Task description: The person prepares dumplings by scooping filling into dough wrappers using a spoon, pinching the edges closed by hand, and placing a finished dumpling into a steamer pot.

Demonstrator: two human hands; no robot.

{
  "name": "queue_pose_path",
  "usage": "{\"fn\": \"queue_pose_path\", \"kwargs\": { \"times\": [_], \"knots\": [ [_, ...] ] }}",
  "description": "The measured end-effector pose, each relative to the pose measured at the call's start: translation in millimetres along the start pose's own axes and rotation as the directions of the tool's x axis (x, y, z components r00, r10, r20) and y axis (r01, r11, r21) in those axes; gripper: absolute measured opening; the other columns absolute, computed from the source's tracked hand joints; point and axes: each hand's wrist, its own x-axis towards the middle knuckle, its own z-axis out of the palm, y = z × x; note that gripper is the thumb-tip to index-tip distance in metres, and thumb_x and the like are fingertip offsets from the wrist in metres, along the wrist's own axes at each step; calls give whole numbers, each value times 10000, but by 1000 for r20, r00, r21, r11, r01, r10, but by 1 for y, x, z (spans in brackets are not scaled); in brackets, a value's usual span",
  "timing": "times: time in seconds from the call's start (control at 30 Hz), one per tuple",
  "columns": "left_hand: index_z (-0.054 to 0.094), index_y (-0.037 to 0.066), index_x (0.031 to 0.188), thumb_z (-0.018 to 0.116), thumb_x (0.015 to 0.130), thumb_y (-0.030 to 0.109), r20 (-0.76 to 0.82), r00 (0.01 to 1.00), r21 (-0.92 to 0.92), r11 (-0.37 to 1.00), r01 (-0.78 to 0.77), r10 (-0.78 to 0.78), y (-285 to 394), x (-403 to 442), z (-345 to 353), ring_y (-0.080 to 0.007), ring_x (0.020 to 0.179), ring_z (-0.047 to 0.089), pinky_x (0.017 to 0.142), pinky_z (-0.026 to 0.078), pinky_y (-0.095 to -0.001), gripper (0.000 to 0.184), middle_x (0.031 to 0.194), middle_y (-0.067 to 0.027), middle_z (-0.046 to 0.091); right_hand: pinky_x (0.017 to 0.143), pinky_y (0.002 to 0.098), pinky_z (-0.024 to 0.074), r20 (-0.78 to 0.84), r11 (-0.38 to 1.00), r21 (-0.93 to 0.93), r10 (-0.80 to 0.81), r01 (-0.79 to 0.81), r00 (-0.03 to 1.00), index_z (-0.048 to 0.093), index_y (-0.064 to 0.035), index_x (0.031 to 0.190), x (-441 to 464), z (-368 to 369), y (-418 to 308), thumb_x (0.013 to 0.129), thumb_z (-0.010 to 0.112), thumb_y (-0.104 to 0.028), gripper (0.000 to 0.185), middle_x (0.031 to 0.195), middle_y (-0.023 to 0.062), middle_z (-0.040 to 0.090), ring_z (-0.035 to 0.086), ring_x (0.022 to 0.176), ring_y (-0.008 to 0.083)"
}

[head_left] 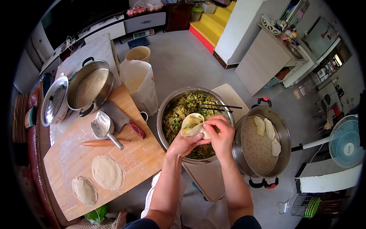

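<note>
Left hand [183,145] cupped under a filled dough wrapper [196,129], fingers partly curled, thumb on its near edge. Right hand [222,134] has thumb and fingertips pinched together on the wrapper's right edge; wrapper gapes on its left side, filling visible. Both hands and wrapper are over a steel bowl [161,124] of chopped green-yellow filling [183,107], chopsticks [219,109] lying across its right rim. Left: wooden board [146,156] with a folded dumpling [84,190], flat dough round [106,172], rolling pin [88,143], floury scoop [102,126], red-handled cleaver [137,129]. Right: two-handled pan [285,131], three dumplings inside. Farther: open pan [107,82] on the left, marble counter [95,47], yellow steps [218,22].
</note>
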Motion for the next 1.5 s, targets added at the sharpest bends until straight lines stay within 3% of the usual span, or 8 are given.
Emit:
{"fn": "queue_pose_path", "kwargs": {
  "times": [0.3, 0.5, 0.63, 0.77, 0.93, 1.23, 1.33, 1.5],
  "knots": [
    [471, 39, 1364, 624, 912, -36, -24, 999, -4, 1000, 23, -23, 4, 4, -8, -247, 1167, 601, 945, 577, -409, 483, 1269, -117, 585, 761, 307, 528, 104, 982, 81, 160, -169, 982, 693, 6, 1015, 13, -5, -12, 730, 793, -8, 302, 1055, 105, 617, 655, 897, 208],
    [452, 47, 1381, 644, 903, -20, 4, 1000, 1, 1000, 21, -21, 5, 3, -11, -240, 1168, 600, 939, 574, -398, 519, 1266, -117, 584, 811, 376, 490, 114, 941, -230, -226, 247, 967, 735, -59, 1001, 16, 0, -19, 692, 778, -47, 313, 1094, 78, 594, 537, 1012, 261],
    [436, 51, 1387, 667, 889, -12, -23, 1000, 7, 1000, 0, 1, 4, 3, -9, -240, 1158, 603, 935, 568, -392, 553, 1260, -109, 579, 825, 390, 475, 140, 881, -320, -318, 347, 938, 741, -65, 968, 19, 7, -21, 716, 745, -45, 253, 1078, 70, 602, 523, 1000, 281],
    [426, 56, 1388, 687, 876, -3, -36, 999, 58, 998, -13, 15, 3, 2, -5, -240, 1142, 608, 928, 567, -390, 577, 1258, -101, 573, 827, 397, 472, 81, 942, -259, -197, 211, 977, 728, -46, 889, 15, 14, -15, 719, 729, -43, 169, 1019, 69, 615, 532, 987, 290],
    [422, 63, 1387, 713, 866, 17, 8, 1000, 91, 996, -9, 9, 5, 4, -7, -228, 1146, 604, 921, 573, -388, 598, 1274, -94, 559, 805, 367, 465, 120, 922, -358, -111, 147, 987, 711, -19, 838, 17, 13, -11, 747, 717, -55, 98, 966, 52, 635, 546, 939, 262],
    [438, 99, 1357, 694, 871, -21, -38, 999, -20, 1000, -15, 14, 15, 3, 0, -234, 1181, 585, 949, 577, -414, 562, 1285, -89, 547, 869, 355, 482, 187, 1000, 20, 2, -6, 982, 730, -30, 875, 24, -5, -12, 792, 706, -73, 97, 1047, 73, 653, 583, 1022, 240],
    [442, 93, 1348, 685, 869, -38, -32, 999, -35, 999, -11, 10, 15, 3, 0, -240, 1186, 581, 951, 577, -420, 553, 1282, -93, 546, 857, 348, 490, 199, 996, -53, -65, 76, 978, 728, -26, 874, 24, -4, -10, 795, 703, -43, 85, 1052, 80, 660, 592, 1026, 233],
    [449, 88, 1338, 679, 864, -52, -20, 1000, -40, 999, -9, 8, 14, 3, 1, -255, 1179, 585, 946, 580, -428, 545, 1279, -99, 545, 820, 331, 502, 121, 996, 72, 46, -55, 992, 701, -9, 896, 27, -4, -6, 793, 703, -19, 104, 1028, 87, 666, 620, 927, 224]
  ]
}}
